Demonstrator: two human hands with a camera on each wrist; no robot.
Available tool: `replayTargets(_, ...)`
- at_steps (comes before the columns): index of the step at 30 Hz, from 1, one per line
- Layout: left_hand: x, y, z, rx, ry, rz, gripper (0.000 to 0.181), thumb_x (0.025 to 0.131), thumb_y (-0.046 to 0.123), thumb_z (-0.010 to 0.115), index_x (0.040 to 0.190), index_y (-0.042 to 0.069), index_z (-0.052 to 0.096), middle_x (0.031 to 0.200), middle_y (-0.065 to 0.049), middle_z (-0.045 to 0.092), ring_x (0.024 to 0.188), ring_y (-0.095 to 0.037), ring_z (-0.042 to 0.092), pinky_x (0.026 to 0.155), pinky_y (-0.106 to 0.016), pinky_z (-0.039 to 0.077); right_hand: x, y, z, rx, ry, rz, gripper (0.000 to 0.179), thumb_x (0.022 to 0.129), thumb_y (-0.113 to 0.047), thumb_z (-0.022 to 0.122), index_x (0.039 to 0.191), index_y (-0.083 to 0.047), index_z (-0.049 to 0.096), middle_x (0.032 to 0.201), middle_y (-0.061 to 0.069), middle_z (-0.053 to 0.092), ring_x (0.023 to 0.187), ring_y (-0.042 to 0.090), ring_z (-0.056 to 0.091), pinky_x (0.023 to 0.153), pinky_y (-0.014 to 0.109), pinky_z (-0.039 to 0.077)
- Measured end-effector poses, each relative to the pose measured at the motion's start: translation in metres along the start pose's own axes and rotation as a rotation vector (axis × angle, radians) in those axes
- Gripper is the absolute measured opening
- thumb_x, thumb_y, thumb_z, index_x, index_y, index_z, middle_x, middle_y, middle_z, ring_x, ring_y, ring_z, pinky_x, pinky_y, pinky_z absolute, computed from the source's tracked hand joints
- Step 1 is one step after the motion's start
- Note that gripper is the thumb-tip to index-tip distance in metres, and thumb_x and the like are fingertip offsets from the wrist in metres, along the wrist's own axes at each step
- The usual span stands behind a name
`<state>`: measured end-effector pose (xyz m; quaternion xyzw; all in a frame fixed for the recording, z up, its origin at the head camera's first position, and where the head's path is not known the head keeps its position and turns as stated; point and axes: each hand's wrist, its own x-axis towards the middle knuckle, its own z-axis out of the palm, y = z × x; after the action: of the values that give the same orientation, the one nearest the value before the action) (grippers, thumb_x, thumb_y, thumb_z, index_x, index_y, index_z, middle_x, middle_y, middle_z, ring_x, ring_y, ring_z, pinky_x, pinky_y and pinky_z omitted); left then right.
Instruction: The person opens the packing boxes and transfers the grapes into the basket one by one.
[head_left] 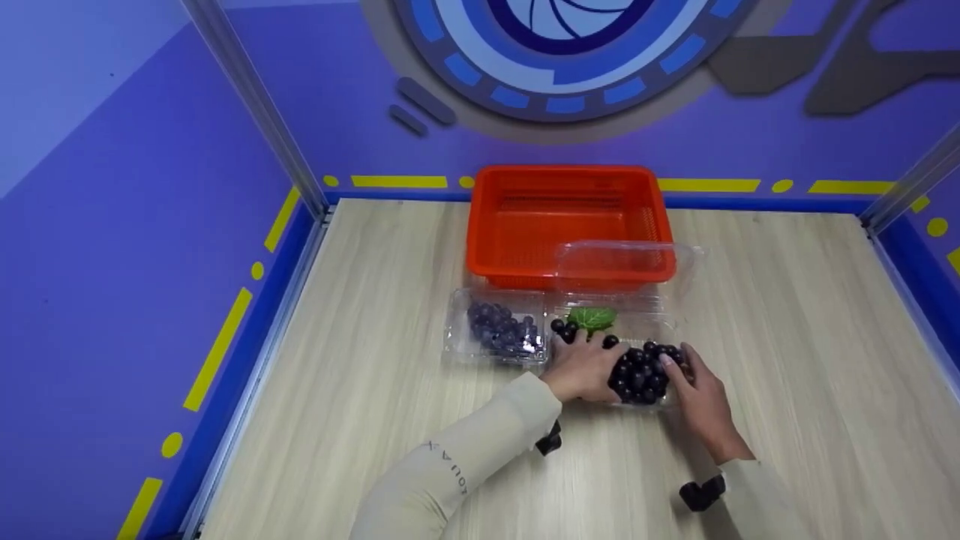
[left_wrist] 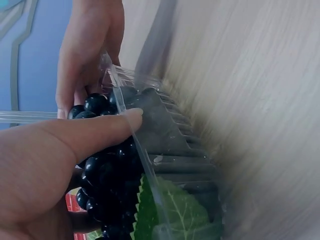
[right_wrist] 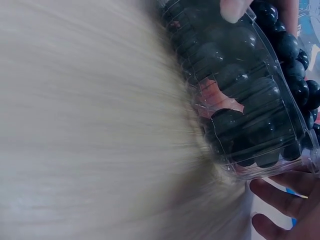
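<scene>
Dark grapes [head_left: 641, 373] fill a clear plastic clamshell box [head_left: 652, 328] whose lid is raised. My left hand [head_left: 589, 367] lies over the grapes with its fingers spread. In the left wrist view its straight thumb [left_wrist: 115, 129] crosses the grapes and reaches the rim. At the box's right end is my right hand [head_left: 705, 405], its thumb on the grapes; some of its fingers [right_wrist: 277, 195] show just below the box end in the right wrist view. A green leaf [head_left: 592, 318] sits in the box beyond the left fingers, and behind the near wall in the left wrist view.
Left of this box, a second clear clamshell box [head_left: 459, 330] with dark grapes [head_left: 499, 328] stands with its lid down. An orange-red plastic basket [head_left: 484, 255] stands behind, the raised lid [head_left: 686, 266] overlapping its front right corner. Purple panels border the wooden table [head_left: 360, 300].
</scene>
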<state>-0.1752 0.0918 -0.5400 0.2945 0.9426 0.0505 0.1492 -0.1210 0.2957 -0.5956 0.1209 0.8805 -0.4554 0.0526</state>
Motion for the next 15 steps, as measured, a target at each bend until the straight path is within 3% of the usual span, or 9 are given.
replayTargets(6,0.007,0.002,0.004,0.003,-0.014,-0.013,0.093,0.067,0.069,0.073,0.146,0.04,0.035,0.15,0.0,0.041,0.136,-0.03,0.04,0.102,-0.072,0.03,0.0,0.0,0.003,0.034,0.008,0.004,0.081,0.097,-0.06,0.037,0.154,-0.006,0.018,0.154,0.024,0.03,0.139,0.041,0.036,0.114,0.055,0.027)
replayTargets(15,0.014,0.002,0.011,-0.025,0.0,-0.024,0.097,0.064,0.076,0.07,0.147,0.038,0.036,0.147,-0.003,0.043,0.132,-0.03,0.042,0.098,-0.069,0.036,0.001,0.002,0.009,0.051,0.037,0.008,0.078,0.098,-0.058,0.036,0.154,-0.006,0.02,0.156,0.023,0.027,0.145,0.039,0.025,0.117,0.055,0.021)
